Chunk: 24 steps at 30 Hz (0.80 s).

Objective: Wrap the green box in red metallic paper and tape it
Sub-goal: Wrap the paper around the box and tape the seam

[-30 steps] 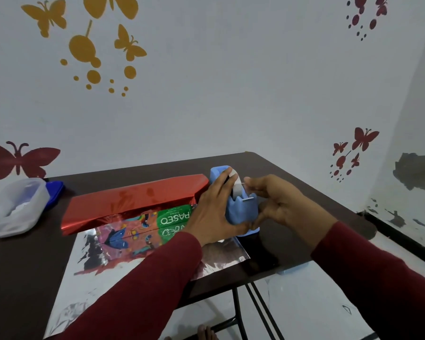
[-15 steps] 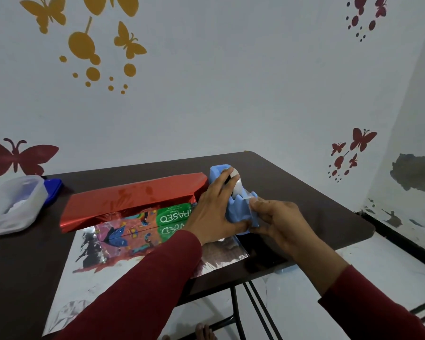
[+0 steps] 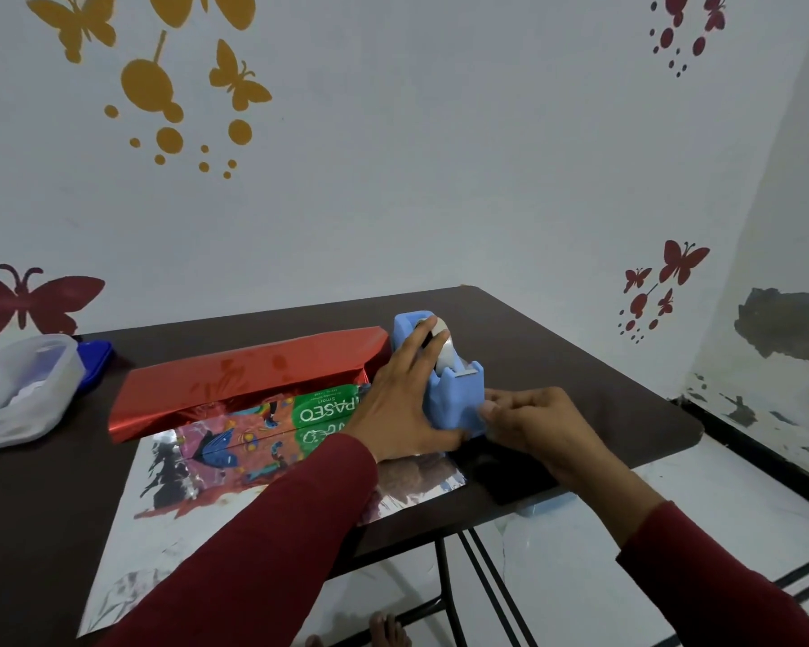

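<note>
Holding the blue tape holder (image 3: 444, 385) with the left hand (image 3: 405, 403), while the right hand (image 3: 531, 424) pinches at its front, the person has the green box (image 3: 321, 408) lying long-ways just left of that grip, half under red paper (image 3: 248, 380).

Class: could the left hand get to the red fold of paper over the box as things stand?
Probably yes. The left hand grips the blue tape dispenser right beside the red fold, and nothing lies between them; it must first let go of the dispenser.
</note>
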{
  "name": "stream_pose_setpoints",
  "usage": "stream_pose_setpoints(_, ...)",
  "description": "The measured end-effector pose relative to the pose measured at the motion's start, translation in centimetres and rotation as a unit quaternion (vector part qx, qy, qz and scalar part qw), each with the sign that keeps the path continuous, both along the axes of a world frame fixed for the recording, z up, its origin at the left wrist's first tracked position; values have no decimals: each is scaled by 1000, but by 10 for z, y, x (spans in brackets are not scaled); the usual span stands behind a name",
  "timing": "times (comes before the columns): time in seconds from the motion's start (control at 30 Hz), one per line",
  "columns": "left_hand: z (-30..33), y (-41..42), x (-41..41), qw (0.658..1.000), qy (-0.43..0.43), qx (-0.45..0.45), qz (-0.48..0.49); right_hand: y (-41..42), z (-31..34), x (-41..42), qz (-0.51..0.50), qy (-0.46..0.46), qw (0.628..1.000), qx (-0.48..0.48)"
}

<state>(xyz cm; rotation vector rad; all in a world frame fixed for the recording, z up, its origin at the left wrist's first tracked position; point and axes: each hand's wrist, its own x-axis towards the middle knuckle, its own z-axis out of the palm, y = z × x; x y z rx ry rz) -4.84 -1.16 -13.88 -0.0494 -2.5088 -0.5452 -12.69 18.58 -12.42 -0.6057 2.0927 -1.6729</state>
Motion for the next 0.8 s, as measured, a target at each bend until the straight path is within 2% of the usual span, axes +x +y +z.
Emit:
stream_pose_setpoints(0.23,18,12,11,999,0,-32,-1,21,17,28,-14,-1,995,-98)
stream_pose_setpoints(0.43,41,-11,74,997,-12,-65,25,16,43,59,76,37,989,-124)
stream_pose_setpoints(0.53,55,-32,130,991,-113,-17,63,0,50,75,152,35,982,-106)
stream_pose_setpoints(0.6,61,-47,162,979,-194,8,68,-12,53,84,216,70,972,-62)
stream_pose_setpoints(0.67,62,-61,186,963,-260,11,67,-25,53,92,267,147,952,-3)
stream_pose_setpoints(0.8,55,-73,218,934,-350,30,72,-53,41,107,308,306,898,74)
